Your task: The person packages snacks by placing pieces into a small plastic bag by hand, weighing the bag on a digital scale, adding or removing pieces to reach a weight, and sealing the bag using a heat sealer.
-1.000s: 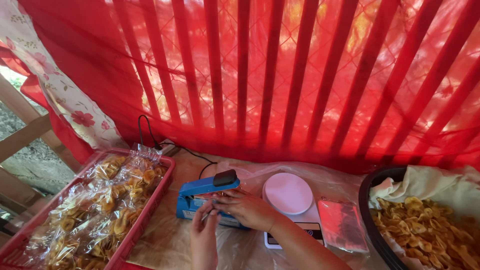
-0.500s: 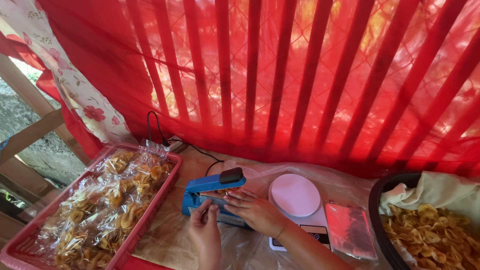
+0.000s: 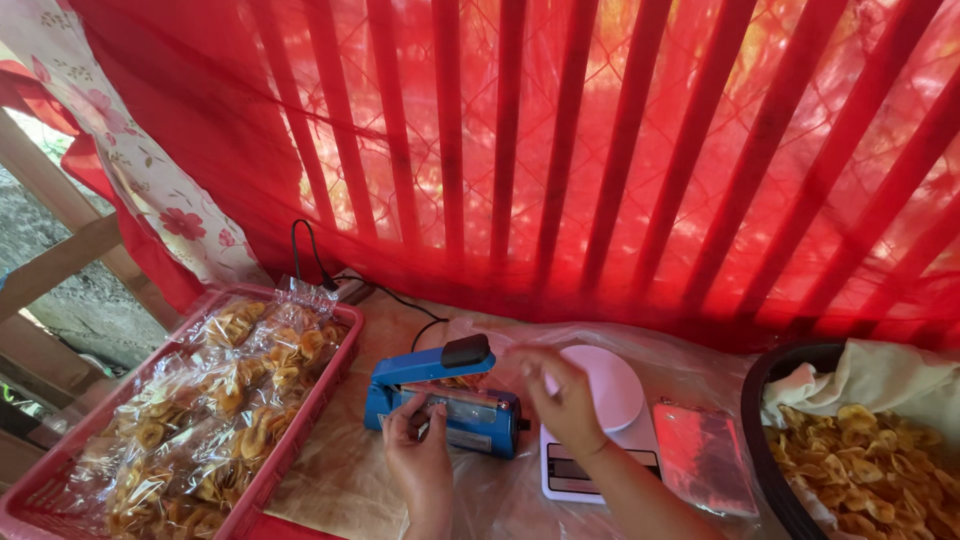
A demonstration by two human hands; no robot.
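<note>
The blue heat sealer [image 3: 440, 398] sits at table centre, its arm raised. The left hand [image 3: 418, 450], at 6 o'clock of the sealer, pinches a clear bag [image 3: 440, 405] at the sealing bar with narrow fingers. The right hand [image 3: 562, 395], at 3 o'clock, hovers with loosely curled fingers, holding nothing. A white scale [image 3: 600, 420] lies beneath it. A red tray [image 3: 300, 425] of bagged chips stands at 9 o'clock.

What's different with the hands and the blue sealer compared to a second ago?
The right hand has lifted off the blue heat sealer and moved right, over the pink round kitchen scale. The left hand stays at the sealer's front edge. The sealer's arm remains raised, and the red plastic tray of bagged chips and the black basin of loose chips lie as before.
</note>
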